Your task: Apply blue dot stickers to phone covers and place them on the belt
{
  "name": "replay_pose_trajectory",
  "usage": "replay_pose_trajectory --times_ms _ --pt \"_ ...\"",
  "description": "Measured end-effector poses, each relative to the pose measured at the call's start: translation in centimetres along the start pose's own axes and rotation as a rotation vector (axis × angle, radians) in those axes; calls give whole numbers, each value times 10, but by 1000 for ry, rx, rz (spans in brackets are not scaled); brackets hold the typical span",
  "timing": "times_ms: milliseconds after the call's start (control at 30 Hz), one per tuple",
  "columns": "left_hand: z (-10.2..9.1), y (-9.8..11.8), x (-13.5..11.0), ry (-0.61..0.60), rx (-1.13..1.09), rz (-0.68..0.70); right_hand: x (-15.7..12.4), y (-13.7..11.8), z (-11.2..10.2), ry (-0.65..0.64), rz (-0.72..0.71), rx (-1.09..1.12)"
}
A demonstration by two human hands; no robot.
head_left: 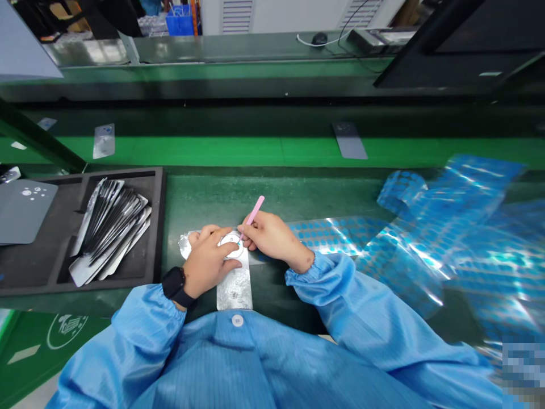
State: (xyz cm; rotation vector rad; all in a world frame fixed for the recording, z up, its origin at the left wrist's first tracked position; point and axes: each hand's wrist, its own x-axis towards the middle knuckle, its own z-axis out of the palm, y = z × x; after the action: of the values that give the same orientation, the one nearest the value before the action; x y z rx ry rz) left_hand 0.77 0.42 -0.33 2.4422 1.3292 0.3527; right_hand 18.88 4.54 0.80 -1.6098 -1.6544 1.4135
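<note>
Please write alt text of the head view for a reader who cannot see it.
A person's right hand holds a pink tool at a silvery panel, on which the left hand rests. A tray of panels lies at left, dotted blue film at right.

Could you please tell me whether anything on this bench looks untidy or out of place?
Yes: the clear plastic film with blue dots sprawls in loose, overlapping folds on the right, and the thin silvery panels in the black rectangular tray lean unevenly.

Factory workshop — long green workbench (200,196), tray (159,227) of thin panels (114,227), blue work smock (221,363)
</note>
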Motion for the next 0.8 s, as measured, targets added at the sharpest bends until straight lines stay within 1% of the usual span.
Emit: replay_pose_trajectory --times_ms 100,200,267,300,333,400,500,567,633,733,800 --pt "-1 1 -1 -8 45 0 0 1 0 3 -6 -1" --pt "-3 3 -1 -2 63 -16 -2 -1 -3 10 33 98" --pt "-3 4 -1 3 66 -26 -3 -4 -7 64 56 161" --pt "-3 5 -1 4 64 -30 -5 -6 -9 107 44 161" --pt "-3 5 -1 5 59 -35 -6 -7 -12 154 15 133" --pt "-3 6 -2 8 45 -46 -9 -8 -15 229 -77 10" --pt "-1 6 -2 17 46 -55 -11 -9 -15 264 -216 -239" --pt "-1 6 -3 22 55 -47 -12 -9 -13 222 -290 -393" --pt "0 6 -3 30 50 -42 -12 -11 -10 141 -314 -529" --pt "0 7 -3 33 36 -50 -11 -15 -7 5 -262 -670" --pt "0 7 -2 39 23 -65 -10 -17 -6 -47 -251 -705"
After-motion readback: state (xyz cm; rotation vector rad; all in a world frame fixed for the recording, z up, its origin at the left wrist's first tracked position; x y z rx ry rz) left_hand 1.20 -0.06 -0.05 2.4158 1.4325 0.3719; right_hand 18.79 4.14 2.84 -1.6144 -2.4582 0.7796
